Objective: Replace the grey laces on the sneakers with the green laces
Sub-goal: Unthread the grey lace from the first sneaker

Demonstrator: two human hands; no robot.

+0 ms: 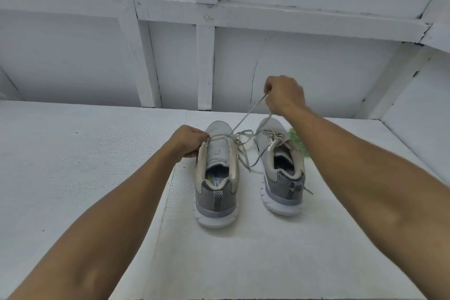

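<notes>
I see a white worktop [73, 178] with a rough painted surface, made of flat panels that meet at seams. Behind it rises a white wall [316, 68] crossed by white upright and level battens, with cracks in the paint.

Two grey sneakers stand side by side on the worktop, heels toward me, near each other but apart. The left sneaker [216, 202] is nearly unlaced, its tongue laid bare. The right sneaker [280, 192] has its own lace [274, 135] threaded loosely near the front.

My left hand [188, 141] is curled round the left sneaker's upper edge, beside the front eyelets. My right hand [285, 95] is raised above the shoes and pinches the grey lace [246, 117], which runs taut and slanted down to the left sneaker's front eyelets. Slack grey loops lie on the worktop between the shoes; I cannot tell which lace each loop belongs to.

The green laces [295, 137] lie in one small heap just beyond the right sneaker, partly hidden by it, so I cannot count them.
</notes>
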